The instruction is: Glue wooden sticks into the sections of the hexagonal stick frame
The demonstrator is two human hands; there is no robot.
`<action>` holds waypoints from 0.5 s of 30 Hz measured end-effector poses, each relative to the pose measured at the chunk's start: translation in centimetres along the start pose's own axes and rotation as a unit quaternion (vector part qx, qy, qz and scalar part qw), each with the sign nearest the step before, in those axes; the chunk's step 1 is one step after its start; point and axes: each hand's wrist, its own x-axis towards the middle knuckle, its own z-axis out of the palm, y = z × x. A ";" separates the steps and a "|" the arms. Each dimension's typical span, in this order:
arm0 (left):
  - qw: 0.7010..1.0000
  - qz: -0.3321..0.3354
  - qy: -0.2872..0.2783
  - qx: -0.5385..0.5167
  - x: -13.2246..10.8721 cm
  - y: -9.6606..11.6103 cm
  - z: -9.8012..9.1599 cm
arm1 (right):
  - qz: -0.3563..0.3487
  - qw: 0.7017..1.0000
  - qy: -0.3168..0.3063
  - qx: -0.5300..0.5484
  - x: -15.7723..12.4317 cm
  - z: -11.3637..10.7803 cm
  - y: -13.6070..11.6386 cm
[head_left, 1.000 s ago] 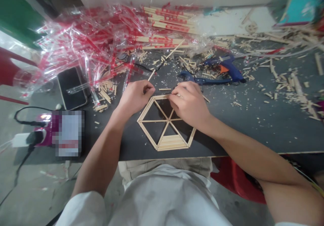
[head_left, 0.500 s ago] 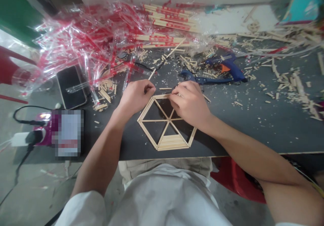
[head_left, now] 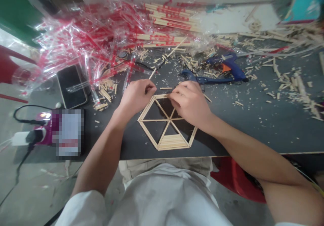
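A hexagonal frame of thin wooden sticks (head_left: 148,135) lies flat on the dark table, with spokes meeting in its middle. Rows of sticks fill part of its near segment. My left hand (head_left: 138,95) is closed at the frame's upper left corner, and a wooden stick (head_left: 152,73) juts up from behind its curled fingers. At the far edge of the frame, my right hand (head_left: 191,101) has its fingertips pressed together, touching the rim. What sits between those fingertips is hidden. A short stick piece (head_left: 166,88) lies just beyond the frame, between the hands.
A blue glue gun (head_left: 231,65) and blue-handled cutters (head_left: 212,80) lie beyond my right hand. Plastic wrappers (head_left: 83,33) heap at the back left, beside packaged chopsticks (head_left: 174,21). Two phones, one dark (head_left: 72,86), lie left. Cut stick bits (head_left: 296,84) litter the right.
Almost nothing differs. Both hands keep their places at the frame, with only a tiny shift of my right fingers and of the whole view.
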 end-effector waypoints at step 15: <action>0.980 0.164 0.040 0.102 -0.8 1.3 0.4 | 0.084 0.990 0.057 0.101 0.0 -1.4 3.1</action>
